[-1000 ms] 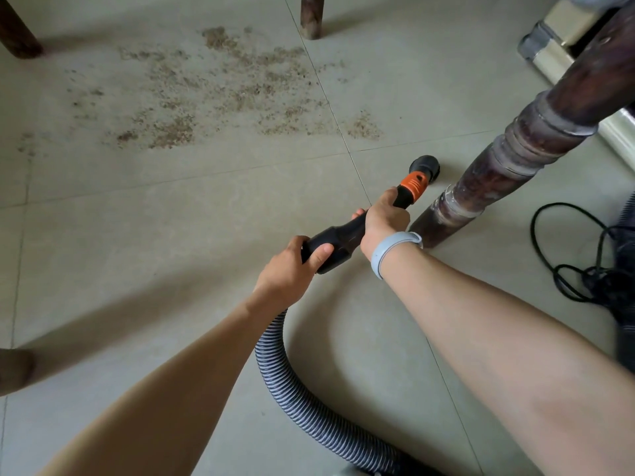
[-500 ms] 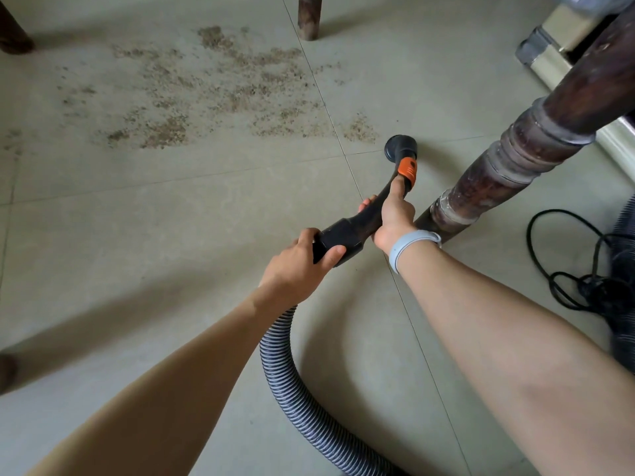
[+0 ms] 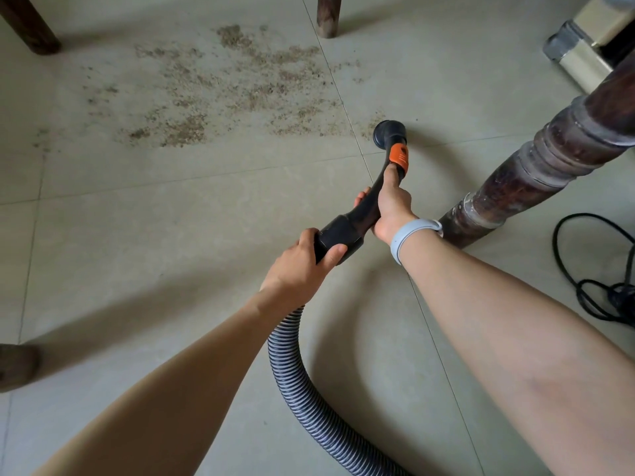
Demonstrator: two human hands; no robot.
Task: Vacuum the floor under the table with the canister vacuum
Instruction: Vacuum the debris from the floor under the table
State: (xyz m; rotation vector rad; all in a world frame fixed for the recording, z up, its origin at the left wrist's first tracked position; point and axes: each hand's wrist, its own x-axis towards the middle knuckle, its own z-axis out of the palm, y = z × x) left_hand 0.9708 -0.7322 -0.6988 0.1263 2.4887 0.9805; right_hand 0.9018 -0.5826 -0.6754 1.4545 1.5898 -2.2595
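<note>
Floor (image 3: 171, 235): pale tiles, brown debris (image 3: 220, 94) strewn at 11 o'clock. Table leg (image 3: 536, 173): turned dark wood, at 2 o'clock. Hose (image 3: 302, 379): ribbed, curved in from 6 o'clock. Wand (image 3: 371, 197): black, orange collar; cuff gripped by left hand (image 3: 299, 266), bend gripped by right hand (image 3: 391, 204). Nozzle (image 3: 386, 134): set at the debris's right edge.
</note>
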